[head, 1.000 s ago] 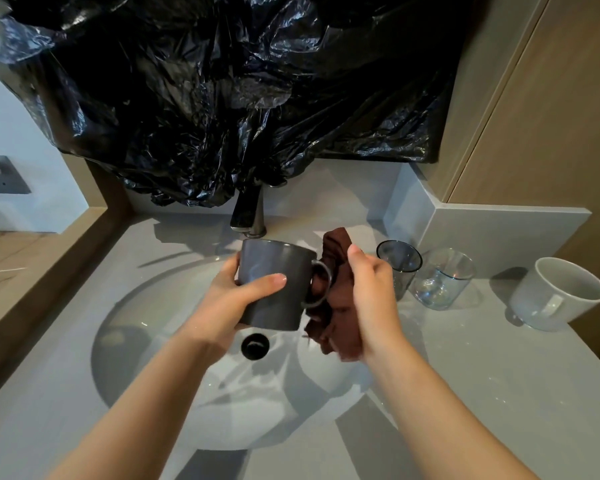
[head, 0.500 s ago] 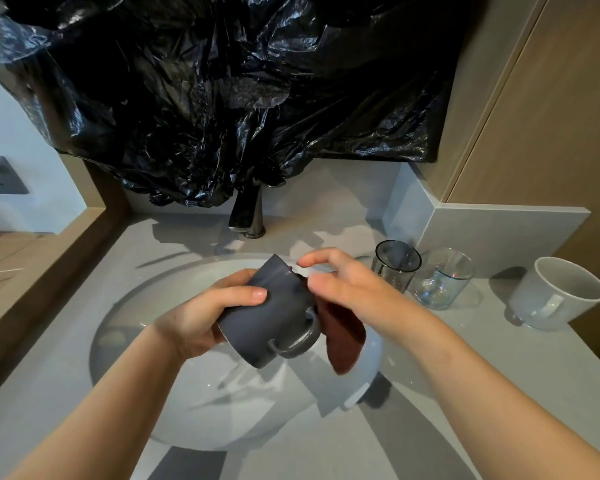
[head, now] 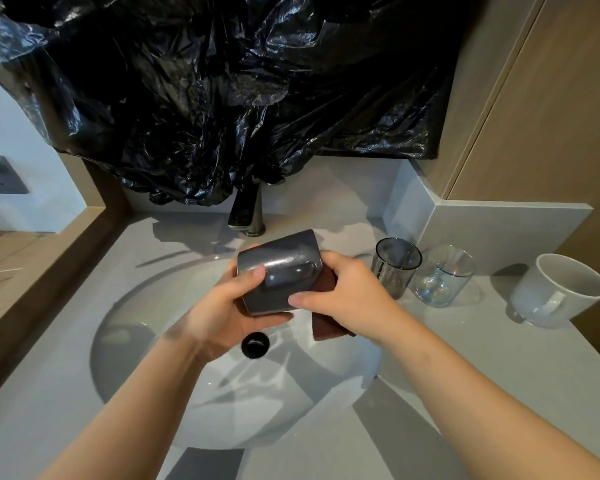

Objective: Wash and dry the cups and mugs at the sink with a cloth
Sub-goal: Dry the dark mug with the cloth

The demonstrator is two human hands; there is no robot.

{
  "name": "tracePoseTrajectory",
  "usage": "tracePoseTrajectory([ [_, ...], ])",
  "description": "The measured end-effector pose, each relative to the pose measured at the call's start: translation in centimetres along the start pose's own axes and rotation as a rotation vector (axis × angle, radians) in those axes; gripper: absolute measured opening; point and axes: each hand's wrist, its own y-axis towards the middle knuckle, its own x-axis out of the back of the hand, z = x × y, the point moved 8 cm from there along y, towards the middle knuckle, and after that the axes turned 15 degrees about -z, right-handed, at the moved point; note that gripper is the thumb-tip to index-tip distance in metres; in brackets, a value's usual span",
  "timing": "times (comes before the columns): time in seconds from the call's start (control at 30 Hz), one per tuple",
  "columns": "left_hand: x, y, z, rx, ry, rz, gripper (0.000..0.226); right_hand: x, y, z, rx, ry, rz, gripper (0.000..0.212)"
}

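Gripping the dark mug sideways over the sink, the left hand clasped it; the right hand pinched a brown cloth against it; the smoky glass, clear glass and white mug stood empty.

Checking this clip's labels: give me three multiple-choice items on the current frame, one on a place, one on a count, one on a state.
1. Where does the white mug stand?
A. in the basin
B. on the counter, far right
C. under the tap

2. How many glasses stand on the counter?
A. two
B. four
C. none

3. How is the dark mug held?
A. upright
B. tipped on its side
C. set down

Key: 1 B, it sits right of the clear glass. 2 A, that and the smoky glass. 3 B, the left hand grips it while the right hand presses the brown cloth against it.
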Motion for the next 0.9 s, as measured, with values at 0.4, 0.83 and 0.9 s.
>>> tracePoseTrajectory([
  [0.4,0.0,-0.4,2.1,0.276,0.029,-0.097,0.052,-3.6,-3.2,1.2,0.468,-0.637,0.396,0.027],
  [0.83,-1.3,-0.3,-0.4,0.01,0.065,-0.118,0.036,-4.3,-2.9,-1.7,-0.43,0.404,0.265,0.049],
  [0.9,-1.2,-0.2,0.3,0.079,0.057,-0.123,0.035,-4.4,-3.2,-1.7,-0.351,0.2,0.297,0.043],
])
